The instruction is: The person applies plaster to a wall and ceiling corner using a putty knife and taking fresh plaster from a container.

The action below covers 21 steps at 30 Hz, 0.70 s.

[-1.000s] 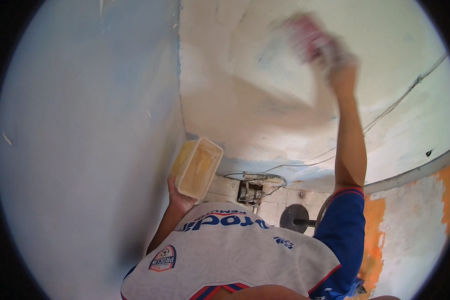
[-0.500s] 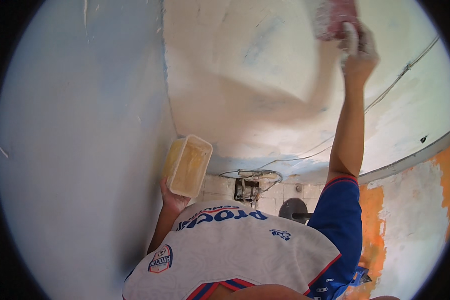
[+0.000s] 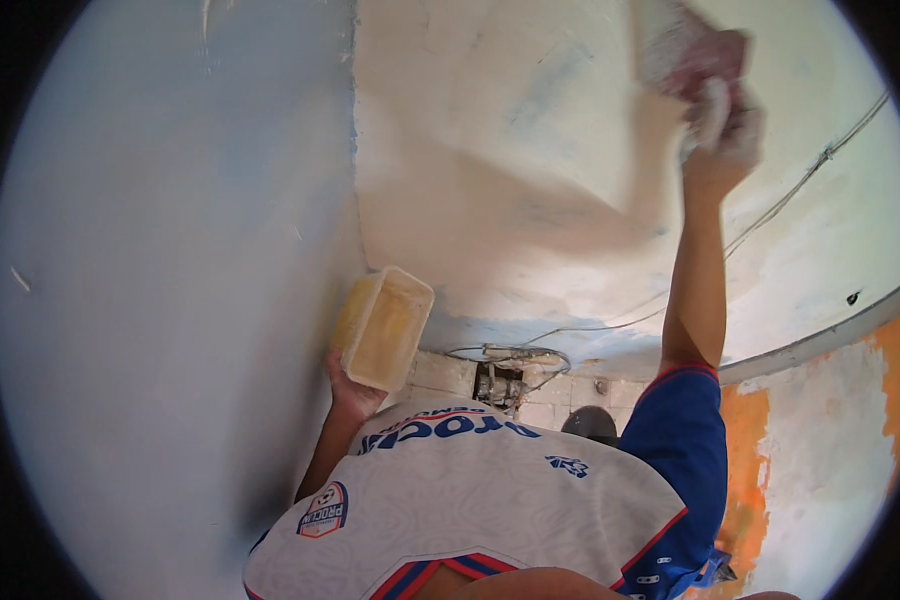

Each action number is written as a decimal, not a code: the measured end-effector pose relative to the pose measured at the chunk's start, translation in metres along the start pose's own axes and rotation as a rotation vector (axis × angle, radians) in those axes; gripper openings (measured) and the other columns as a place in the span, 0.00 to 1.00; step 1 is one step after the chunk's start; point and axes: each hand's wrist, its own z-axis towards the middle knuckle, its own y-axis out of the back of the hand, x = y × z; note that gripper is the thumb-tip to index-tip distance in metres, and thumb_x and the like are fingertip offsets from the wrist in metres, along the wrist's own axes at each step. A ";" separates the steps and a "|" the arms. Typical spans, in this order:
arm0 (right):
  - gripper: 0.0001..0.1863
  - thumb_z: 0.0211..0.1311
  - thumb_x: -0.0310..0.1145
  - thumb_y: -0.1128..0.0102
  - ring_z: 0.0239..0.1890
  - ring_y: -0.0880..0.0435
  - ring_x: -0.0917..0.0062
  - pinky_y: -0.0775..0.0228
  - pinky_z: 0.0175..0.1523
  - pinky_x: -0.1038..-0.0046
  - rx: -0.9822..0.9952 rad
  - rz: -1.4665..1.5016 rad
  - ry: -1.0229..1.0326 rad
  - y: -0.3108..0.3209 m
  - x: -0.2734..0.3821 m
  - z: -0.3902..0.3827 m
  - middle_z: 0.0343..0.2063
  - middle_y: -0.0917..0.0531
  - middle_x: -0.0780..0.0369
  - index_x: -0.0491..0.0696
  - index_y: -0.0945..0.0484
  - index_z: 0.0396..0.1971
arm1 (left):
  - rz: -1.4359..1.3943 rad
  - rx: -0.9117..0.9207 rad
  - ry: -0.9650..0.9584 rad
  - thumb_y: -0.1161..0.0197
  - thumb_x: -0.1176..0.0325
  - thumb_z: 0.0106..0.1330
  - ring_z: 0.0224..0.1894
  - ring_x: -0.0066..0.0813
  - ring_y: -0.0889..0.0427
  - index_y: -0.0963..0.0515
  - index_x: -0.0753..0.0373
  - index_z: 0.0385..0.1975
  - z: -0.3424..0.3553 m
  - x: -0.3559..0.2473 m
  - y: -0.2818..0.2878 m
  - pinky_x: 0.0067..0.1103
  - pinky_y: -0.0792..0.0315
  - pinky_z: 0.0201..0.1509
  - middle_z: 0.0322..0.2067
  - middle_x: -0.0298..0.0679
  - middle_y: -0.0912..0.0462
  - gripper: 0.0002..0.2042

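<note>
Patchy wall (image 3: 440, 90), and my right hand (image 3: 725, 125) has swung rightward gripping the red spreader (image 3: 715, 62), so probably a new spot, left hand (image 3: 358, 396) holding the tub (image 3: 354, 312).

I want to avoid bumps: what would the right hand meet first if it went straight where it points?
The right hand, with its red tool, would likely meet the pale wall first; depth is unclear.

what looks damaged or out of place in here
The orange paint at lower right ends in ragged edges, as if peeled or scraped. A cable at the right runs uncovered, and a dark opening among the tiles leaves fittings exposed.
</note>
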 end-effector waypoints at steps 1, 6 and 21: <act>0.15 0.74 0.36 0.35 0.26 0.16 0.79 0.24 0.34 0.78 -0.004 0.009 0.000 -0.004 -0.008 -0.023 0.31 0.12 0.59 0.39 0.17 0.49 | -0.018 0.004 -0.024 0.54 0.35 0.69 0.65 0.41 0.21 0.31 0.52 0.71 -0.001 0.001 -0.004 0.43 0.23 0.65 0.66 0.39 0.23 0.37; 0.15 0.66 0.32 0.31 0.42 0.11 0.56 0.18 0.45 0.63 0.655 -0.289 0.552 -0.032 -0.022 -0.066 0.43 0.12 0.49 0.45 0.17 0.51 | -0.018 0.045 -0.034 0.54 0.34 0.69 0.65 0.42 0.22 0.32 0.52 0.72 0.002 0.001 -0.005 0.43 0.24 0.65 0.66 0.39 0.23 0.37; 0.07 0.71 0.30 0.35 0.27 0.12 0.71 0.20 0.35 0.71 0.299 -0.150 0.190 -0.017 0.002 -0.020 0.32 0.11 0.56 0.44 0.14 0.43 | -0.036 0.078 0.004 0.56 0.35 0.69 0.65 0.42 0.21 0.31 0.53 0.71 0.009 0.002 0.013 0.43 0.23 0.64 0.66 0.40 0.23 0.37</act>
